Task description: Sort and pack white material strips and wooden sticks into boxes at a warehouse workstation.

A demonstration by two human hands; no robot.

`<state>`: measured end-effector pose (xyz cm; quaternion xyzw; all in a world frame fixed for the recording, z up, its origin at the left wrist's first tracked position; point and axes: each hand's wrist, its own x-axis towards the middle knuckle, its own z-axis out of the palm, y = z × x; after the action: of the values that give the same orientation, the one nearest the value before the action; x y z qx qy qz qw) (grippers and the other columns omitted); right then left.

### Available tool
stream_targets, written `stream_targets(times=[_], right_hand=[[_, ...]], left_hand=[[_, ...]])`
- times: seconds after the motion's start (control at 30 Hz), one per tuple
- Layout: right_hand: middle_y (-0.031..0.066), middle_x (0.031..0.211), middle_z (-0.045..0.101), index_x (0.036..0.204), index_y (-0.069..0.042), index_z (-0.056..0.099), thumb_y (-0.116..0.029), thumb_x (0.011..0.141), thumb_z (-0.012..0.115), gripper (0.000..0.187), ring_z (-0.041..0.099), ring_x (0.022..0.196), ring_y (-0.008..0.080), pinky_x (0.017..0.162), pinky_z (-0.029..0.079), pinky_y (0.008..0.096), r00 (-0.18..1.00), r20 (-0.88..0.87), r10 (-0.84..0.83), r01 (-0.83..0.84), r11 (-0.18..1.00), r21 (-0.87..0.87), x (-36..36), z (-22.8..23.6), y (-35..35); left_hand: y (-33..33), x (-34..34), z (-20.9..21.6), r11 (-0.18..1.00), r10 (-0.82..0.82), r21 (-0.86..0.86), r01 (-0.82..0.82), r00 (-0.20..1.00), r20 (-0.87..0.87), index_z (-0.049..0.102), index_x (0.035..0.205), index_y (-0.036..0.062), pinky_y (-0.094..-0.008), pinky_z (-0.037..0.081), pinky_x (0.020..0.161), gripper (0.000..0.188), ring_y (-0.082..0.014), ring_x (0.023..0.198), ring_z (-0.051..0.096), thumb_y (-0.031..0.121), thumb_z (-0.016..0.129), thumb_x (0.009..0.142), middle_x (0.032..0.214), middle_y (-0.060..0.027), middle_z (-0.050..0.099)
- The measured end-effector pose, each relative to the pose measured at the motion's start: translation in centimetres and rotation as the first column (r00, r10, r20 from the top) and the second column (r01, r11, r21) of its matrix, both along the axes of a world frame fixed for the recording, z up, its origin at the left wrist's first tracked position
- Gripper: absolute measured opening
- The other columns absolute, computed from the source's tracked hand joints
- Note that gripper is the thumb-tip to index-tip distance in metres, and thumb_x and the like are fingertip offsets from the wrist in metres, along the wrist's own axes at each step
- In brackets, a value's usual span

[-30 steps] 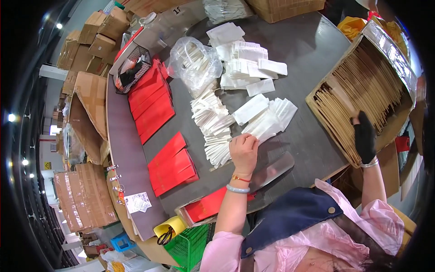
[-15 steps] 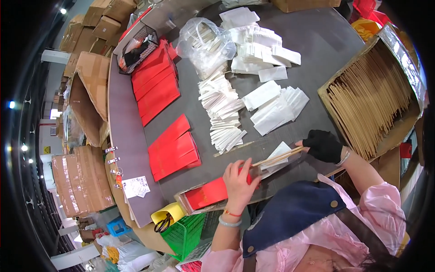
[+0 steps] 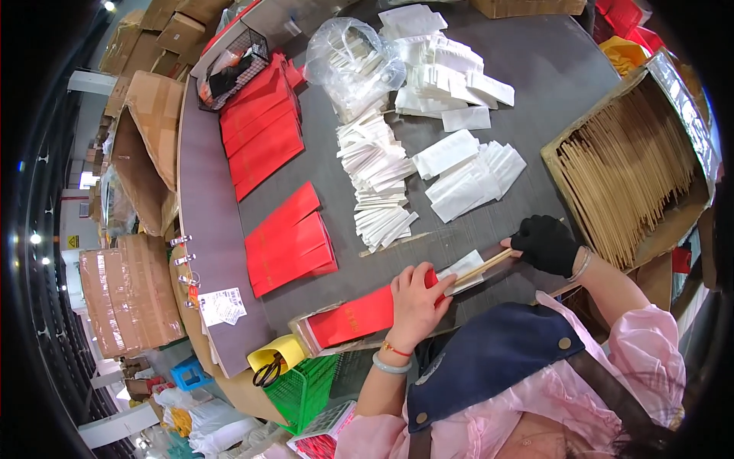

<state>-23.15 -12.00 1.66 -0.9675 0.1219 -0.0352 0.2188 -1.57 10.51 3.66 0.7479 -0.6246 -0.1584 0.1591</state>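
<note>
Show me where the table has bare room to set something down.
Bare grey table lies between the white packets and the box of sticks. A bare strip runs left of the red envelopes. The middle is crowded with white sleeves.

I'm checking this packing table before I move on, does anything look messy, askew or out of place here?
Nothing looks damaged or spilled. The white paper sleeves lie in loose, fanned heaps rather than squared stacks, and the clear plastic bag is crumpled open. The red envelopes sit in tidy overlapping rows, and the wooden sticks lie orderly in their cardboard box.
</note>
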Motion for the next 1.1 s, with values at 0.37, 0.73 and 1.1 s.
stream_targets(times=[0.37,0.73,1.1], right_hand=[[0.0122,0.077,0.061,0.087,-0.011,0.068,-0.021,0.078,0.069,0.014,0.062,0.072,0.0316,0.064,0.049,0.043,0.973,0.23,-0.031,-0.021,0.975,0.221,3.0,-2.8,4.3],[0.0136,0.099,0.06,0.104,-0.007,0.059,-0.013,0.072,0.076,0.037,0.061,0.087,0.0325,0.076,0.049,0.0415,0.952,0.196,-0.235,0.044,0.739,0.672,6.5,-1.8,8.4],[0.0084,0.104,0.058,0.109,-0.011,0.059,-0.041,0.062,0.081,0.06,0.056,0.101,0.0286,0.093,0.037,0.0441,0.967,0.062,-0.246,0.245,0.969,0.027,2.6,3.8,1.8]], left_hand=[[-1.1,-1.4,-1.4,0.997,-0.018,-0.07,0.016,0.999,-0.034,0.058,0.126,0.022,-0.047,0.037,0.094,0.066,-0.0334,0.112,0.046,0.021,0.082,0.064,0.123,-0.0108,0.05],[-2.7,-1.4,-2.0,0.987,0.058,-0.148,-0.065,0.997,-0.051,0.057,0.124,0.007,-0.0452,0.042,0.091,0.06,-0.0353,0.107,0.051,0.015,0.076,0.068,0.12,-0.0115,0.055],[-0.8,11.1,5.7,0.996,0.063,-0.076,-0.036,0.923,0.379,0.065,0.089,0.009,-0.0461,0.046,0.087,0.031,-0.0346,0.099,0.055,0.003,0.073,0.06,0.104,-0.0136,0.058]])
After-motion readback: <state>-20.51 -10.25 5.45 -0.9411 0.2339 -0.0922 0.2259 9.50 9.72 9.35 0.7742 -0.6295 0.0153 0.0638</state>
